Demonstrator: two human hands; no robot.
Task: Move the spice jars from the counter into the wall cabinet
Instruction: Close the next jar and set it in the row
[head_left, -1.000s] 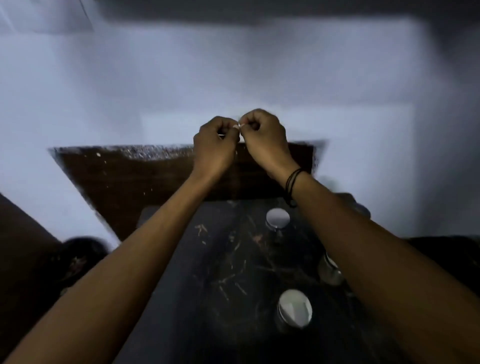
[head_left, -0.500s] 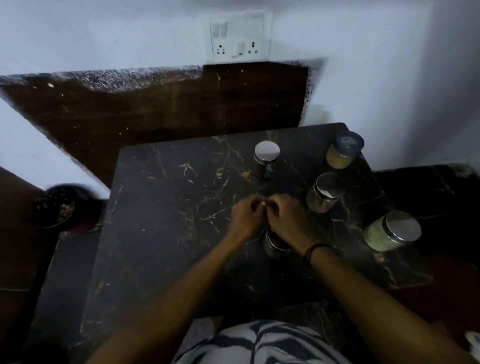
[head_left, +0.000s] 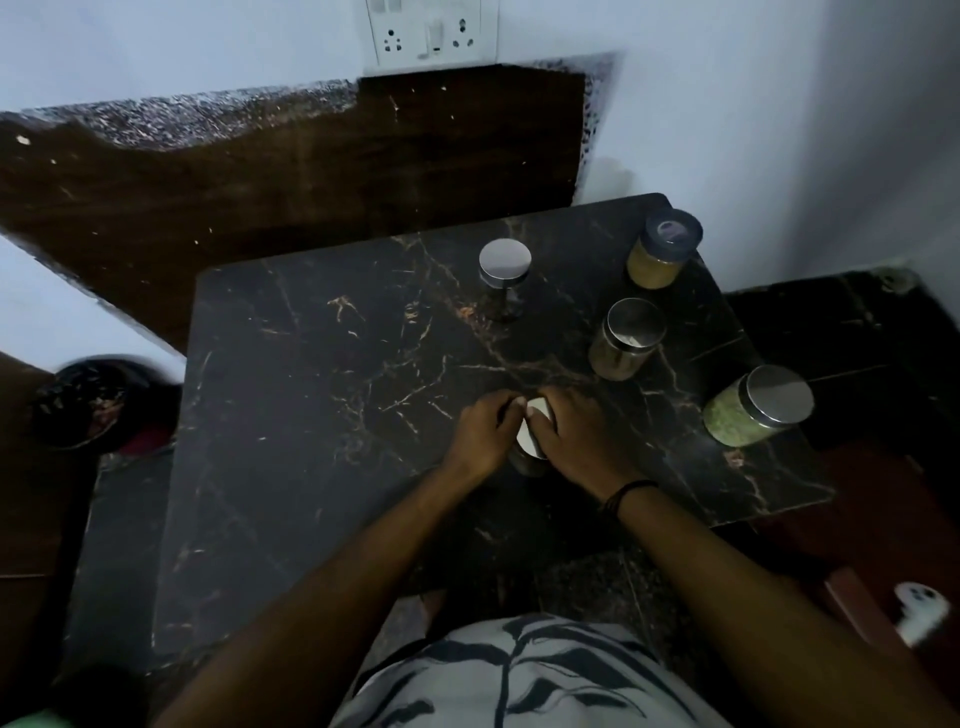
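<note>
Your hands have dropped from up at the wall to the counter (head_left: 322, 415); pickup begins, nothing shelved yet; left hand (head_left: 480, 434) curls against the near jar (head_left: 531, 441), right hand (head_left: 582, 436) curls over its shiny round lid; farther right, four cylindrical glass jars wait: steel-lidded jar (head_left: 503, 278), tan-filled jar (head_left: 626, 338), yellow jar (head_left: 660, 249), green jar (head_left: 756, 405); dark veined marble, polished.

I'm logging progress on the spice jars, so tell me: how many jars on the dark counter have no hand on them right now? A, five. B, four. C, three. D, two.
B: four jars stand untouched, one at the back and three along the right side, while the left hand and right hand hold a fifth jar.
</note>
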